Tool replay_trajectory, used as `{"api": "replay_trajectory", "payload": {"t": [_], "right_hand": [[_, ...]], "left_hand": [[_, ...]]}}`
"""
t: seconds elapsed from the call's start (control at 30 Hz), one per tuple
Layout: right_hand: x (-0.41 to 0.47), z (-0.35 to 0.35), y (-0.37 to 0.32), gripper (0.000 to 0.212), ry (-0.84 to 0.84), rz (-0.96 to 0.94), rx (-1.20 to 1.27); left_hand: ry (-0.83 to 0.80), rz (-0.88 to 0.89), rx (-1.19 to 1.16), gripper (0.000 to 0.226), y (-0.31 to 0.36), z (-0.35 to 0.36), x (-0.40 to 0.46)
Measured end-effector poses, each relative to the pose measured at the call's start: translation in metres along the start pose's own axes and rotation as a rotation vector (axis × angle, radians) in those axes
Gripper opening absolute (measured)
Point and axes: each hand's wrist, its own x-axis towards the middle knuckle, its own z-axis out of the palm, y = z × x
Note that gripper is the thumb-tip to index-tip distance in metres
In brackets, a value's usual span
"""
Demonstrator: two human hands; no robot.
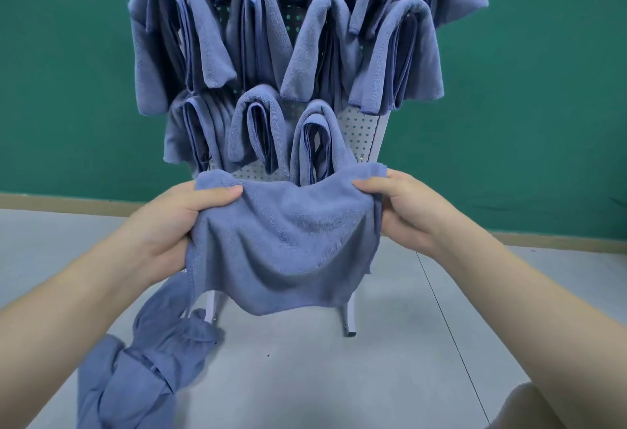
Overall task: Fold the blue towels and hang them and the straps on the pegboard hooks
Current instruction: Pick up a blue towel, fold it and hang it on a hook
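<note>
A blue towel (285,242) hangs spread between my hands in front of the pegboard (359,133). My left hand (176,218) pinches its upper left corner with thumb on top. Its upper right corner is gripped by my right hand (403,208). The towel sags in the middle and its lower edge droops loose. Several folded blue towels (258,34) hang on the pegboard's hooks in rows, covering most of it. A narrow blue strap (361,4) hangs near the top right. A bare patch of perforated board shows at the lower right.
A loose heap of blue cloth (142,371) lies on the grey floor at lower left, trailing up toward my left hand. The pegboard's white legs (349,316) stand on the floor behind the towel. A green wall (68,89) is behind. My knee (529,408) shows at lower right.
</note>
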Motion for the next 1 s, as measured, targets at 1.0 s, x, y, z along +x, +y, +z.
{"api": "replay_trajectory", "payload": {"t": [1.0], "right_hand": [[-0.001, 0.004, 0.002, 0.023, 0.004, -0.019, -0.134]], "left_hand": [[0.047, 0.125, -0.114, 0.038, -0.007, -0.001, 0.015]]}}
